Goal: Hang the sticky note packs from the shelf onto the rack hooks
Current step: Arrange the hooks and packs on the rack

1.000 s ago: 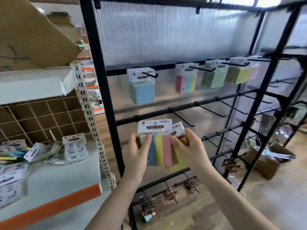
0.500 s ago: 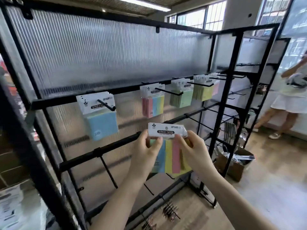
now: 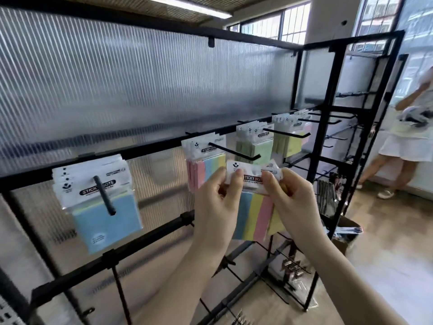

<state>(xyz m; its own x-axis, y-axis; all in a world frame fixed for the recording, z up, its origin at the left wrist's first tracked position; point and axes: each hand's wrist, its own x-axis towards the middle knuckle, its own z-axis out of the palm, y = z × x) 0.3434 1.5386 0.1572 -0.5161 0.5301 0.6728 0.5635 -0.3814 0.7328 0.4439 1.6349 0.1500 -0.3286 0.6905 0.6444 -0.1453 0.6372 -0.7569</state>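
Both hands hold one sticky note pack up in front of the black rack, near the centre of the view. The left hand pinches the white header card at its left end, thumb on the front, and the right hand pinches the right end the same way. The pack's blue, yellow and pink strips hang below the card between the two wrists.

At about 12 o'clock from the pack, just above it, a hook juts forward, already carrying striped packs. At 9 o'clock hang blue packs on another peg, and toward 1 o'clock green packs and yellow-green packs. A person in a white skirt stands at 3 o'clock by the wall.
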